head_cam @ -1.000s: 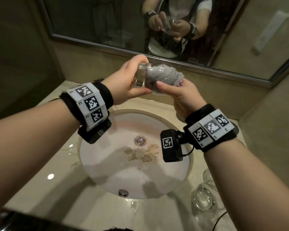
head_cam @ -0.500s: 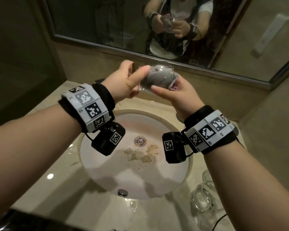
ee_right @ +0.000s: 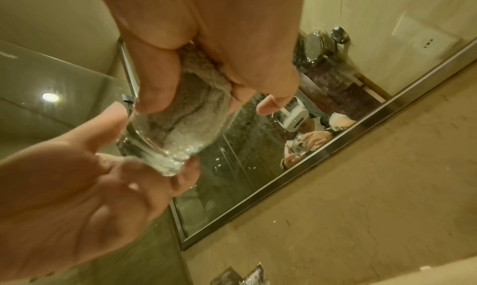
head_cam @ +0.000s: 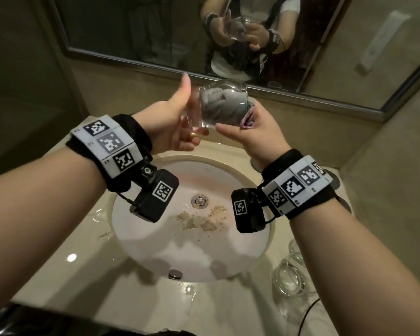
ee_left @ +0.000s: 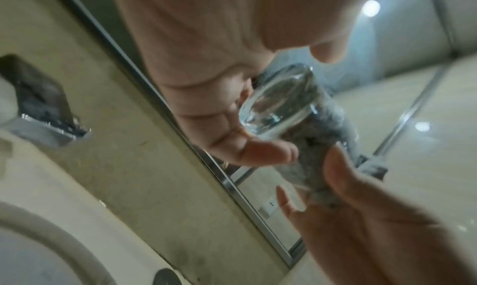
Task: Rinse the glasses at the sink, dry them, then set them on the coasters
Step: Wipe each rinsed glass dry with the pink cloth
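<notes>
A clear glass is held up over the sink, tilted, with a grey cloth stuffed inside it. My right hand grips the glass at its mouth end, thumb along the side, with the cloth bunched under the fingers. My left hand lies open, palm up, thumb raised away. Its fingertips touch the thick glass base. A second clear glass stands on the counter at the lower right, partly behind my right forearm. No coasters are in view.
The white sink basin lies below both hands, with beige crumbs beside the drain. A beige marble counter surrounds it. A framed mirror covers the back wall. Walls close in on both sides.
My left hand has let go of the glass, rolled palm up and lifted its thumb. The glass has tilted, base down to the left, while my right hand keeps hold of it.
</notes>
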### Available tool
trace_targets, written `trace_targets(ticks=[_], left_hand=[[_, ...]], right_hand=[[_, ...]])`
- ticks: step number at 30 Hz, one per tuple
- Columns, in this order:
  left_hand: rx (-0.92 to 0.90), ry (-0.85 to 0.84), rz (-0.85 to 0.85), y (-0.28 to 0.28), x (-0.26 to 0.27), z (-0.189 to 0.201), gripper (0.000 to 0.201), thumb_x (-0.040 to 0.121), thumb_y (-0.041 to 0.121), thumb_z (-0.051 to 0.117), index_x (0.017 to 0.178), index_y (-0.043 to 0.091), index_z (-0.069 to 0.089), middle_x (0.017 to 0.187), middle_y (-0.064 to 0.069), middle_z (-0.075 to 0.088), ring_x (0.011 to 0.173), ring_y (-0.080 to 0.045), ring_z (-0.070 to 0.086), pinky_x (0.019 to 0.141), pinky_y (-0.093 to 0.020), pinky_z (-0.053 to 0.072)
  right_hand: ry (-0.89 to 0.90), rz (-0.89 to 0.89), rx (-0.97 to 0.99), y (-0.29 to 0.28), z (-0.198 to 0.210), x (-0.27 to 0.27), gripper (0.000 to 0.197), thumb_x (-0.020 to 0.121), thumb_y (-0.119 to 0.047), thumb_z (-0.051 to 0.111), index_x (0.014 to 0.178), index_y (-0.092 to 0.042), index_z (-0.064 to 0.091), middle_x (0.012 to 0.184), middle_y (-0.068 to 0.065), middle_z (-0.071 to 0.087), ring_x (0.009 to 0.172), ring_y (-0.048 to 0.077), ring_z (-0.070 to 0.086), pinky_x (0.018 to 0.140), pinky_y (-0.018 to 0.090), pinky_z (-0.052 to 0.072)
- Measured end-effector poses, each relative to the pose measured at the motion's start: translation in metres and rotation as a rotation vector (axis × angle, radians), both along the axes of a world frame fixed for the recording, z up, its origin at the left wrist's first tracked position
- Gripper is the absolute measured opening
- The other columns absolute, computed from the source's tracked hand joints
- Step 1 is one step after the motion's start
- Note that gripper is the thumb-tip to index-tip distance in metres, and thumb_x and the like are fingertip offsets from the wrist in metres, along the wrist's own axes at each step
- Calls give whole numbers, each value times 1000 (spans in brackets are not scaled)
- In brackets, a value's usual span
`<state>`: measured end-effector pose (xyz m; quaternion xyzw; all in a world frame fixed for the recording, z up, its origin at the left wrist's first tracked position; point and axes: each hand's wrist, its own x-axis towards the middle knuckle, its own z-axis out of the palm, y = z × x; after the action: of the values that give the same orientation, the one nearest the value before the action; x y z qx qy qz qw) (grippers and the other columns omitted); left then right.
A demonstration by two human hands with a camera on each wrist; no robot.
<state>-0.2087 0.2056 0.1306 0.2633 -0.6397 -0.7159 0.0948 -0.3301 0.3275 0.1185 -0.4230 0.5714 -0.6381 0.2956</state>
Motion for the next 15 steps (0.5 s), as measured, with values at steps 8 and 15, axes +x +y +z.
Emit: trace_targets(ticks=[8, 15], left_hand=[[-427, 231, 84, 4, -5, -7, 55, 89, 46, 48, 131, 16, 26, 106, -3, 51, 77, -8, 53, 63, -18, 45], [-976, 284, -111, -7, 5, -9, 66, 81, 35, 60, 130, 14, 21, 112, -1, 46, 90, -2, 56, 75, -8, 46]], right_hand=[[-116, 91, -6, 7, 9, -8, 34, 82, 2, 61, 116, -2, 54, 104, 5, 67, 96, 12, 66, 83, 20, 51], [-144, 145, 46, 9, 15, -15, 47, 71, -2, 67, 117, -4, 56, 105, 4, 71, 103, 17, 66, 90, 25, 51]])
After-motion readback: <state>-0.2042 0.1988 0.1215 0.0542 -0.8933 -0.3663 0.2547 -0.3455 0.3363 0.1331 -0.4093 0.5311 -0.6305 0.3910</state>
